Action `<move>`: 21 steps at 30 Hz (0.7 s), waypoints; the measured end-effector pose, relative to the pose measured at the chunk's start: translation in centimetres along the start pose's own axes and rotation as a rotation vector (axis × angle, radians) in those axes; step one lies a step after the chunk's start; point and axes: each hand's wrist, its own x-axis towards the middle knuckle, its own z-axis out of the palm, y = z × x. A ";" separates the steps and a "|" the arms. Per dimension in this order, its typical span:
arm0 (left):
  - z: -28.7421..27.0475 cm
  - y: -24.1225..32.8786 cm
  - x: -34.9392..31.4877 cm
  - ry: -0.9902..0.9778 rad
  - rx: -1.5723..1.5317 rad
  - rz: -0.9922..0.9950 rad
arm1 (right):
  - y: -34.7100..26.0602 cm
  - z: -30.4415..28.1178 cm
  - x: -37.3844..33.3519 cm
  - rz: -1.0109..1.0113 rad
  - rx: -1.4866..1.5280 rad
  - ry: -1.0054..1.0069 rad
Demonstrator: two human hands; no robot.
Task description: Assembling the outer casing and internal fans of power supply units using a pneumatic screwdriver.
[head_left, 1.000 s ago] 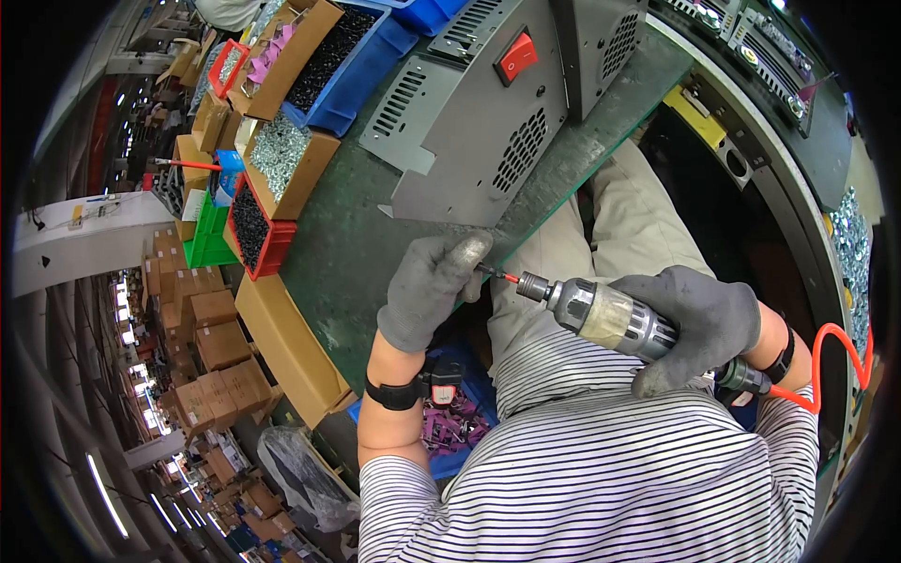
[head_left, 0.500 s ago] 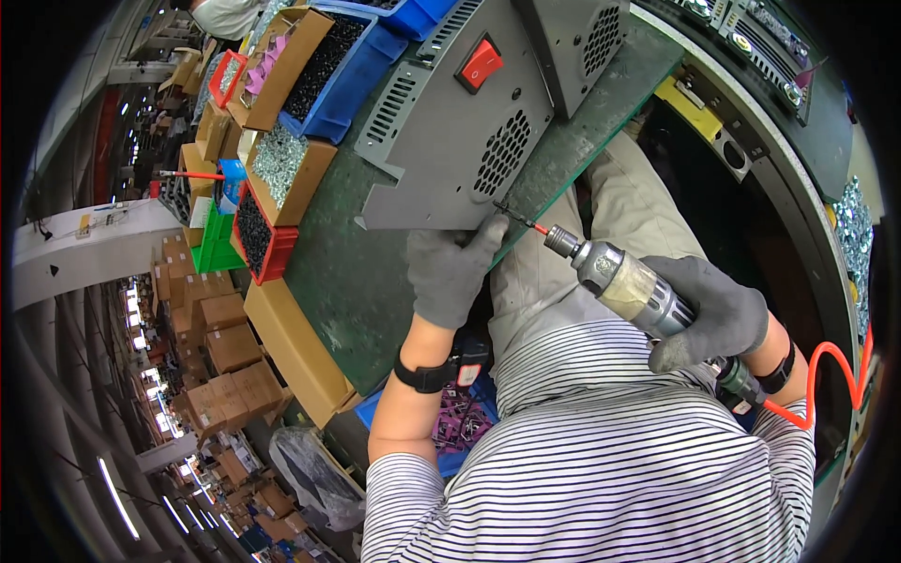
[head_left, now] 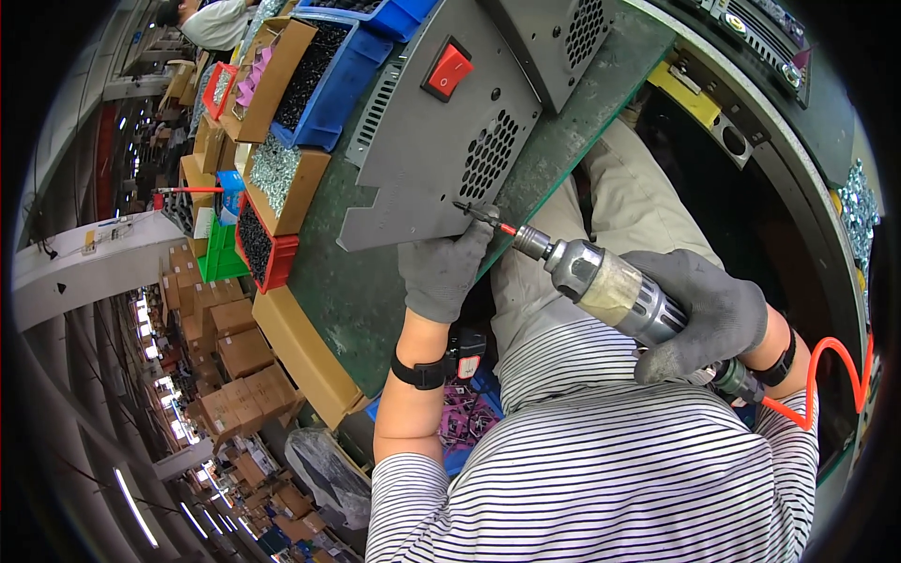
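Observation:
My right hand (head_left: 704,314), in a grey glove, wraps round a silver power screwdriver (head_left: 610,286) with a tan band and a red-collared bit. The bit's dark tip lies over the face of a grey metal panel (head_left: 413,159), close to a small hole below its honeycomb vent. My left hand (head_left: 441,272), also gloved, grips the panel's lower edge. Its thumb and forefinger rest beside the bit; the other fingers are partly hidden behind the panel. A red rocker switch (head_left: 447,69) sits in the panel. Whether a screw is on the tip cannot be made out.
The panel stands on a green-topped bench (head_left: 328,291). To the left are a blue bin (head_left: 352,80) of black parts, a carton (head_left: 300,188) of silver screws and a red bin (head_left: 280,258). A red coiled hose (head_left: 815,375) trails from the screwdriver at right.
The screwdriver and its bit tip have moved left, further onto the panel's face. The panel's lower left corner has tipped down and left, with my left hand following slightly.

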 end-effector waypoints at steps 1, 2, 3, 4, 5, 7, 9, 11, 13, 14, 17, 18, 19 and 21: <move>0.0 -0.1 0.0 -0.016 0.057 0.040 | 0.0 0.0 0.1 -0.018 0.035 0.007; -0.1 -0.3 0.0 -0.014 0.060 0.053 | 0.0 0.1 0.1 -0.025 0.047 0.003; -0.2 -0.5 0.0 -0.021 0.222 0.187 | 0.0 0.1 0.2 -0.032 0.058 0.000; -0.3 -0.7 0.0 -0.034 0.388 0.300 | 0.0 0.1 0.2 -0.030 0.058 0.001; -0.4 -0.9 0.1 -0.027 0.382 0.320 | 0.0 0.1 0.3 -0.022 0.050 0.004; -0.3 -1.1 0.2 0.002 0.404 0.346 | -0.1 0.2 0.5 -0.011 0.040 0.010; 0.0 -1.2 0.2 0.010 0.229 0.233 | -0.1 0.4 1.1 -0.120 -0.003 0.031; 0.2 -1.2 0.2 0.033 0.028 0.110 | -0.4 0.6 1.3 -0.096 0.067 0.036; 0.4 -1.3 0.1 0.031 0.059 0.073 | -0.8 0.8 1.3 -0.069 0.142 0.041; 0.5 -1.4 0.0 0.033 0.059 0.078 | -1.1 0.7 1.1 -0.029 0.117 0.042; 0.5 -1.7 0.1 0.045 0.053 0.113 | -1.5 0.9 1.6 -0.023 0.073 0.033; 0.5 -1.8 0.2 0.031 0.111 0.182 | -1.6 0.9 1.8 -0.063 0.044 0.016; 0.4 -1.9 0.3 0.026 0.131 0.222 | -1.7 0.9 1.9 -0.063 0.041 0.016; 0.1 -2.0 0.3 0.001 0.152 0.244 | -1.9 1.0 1.9 -0.076 -0.025 0.037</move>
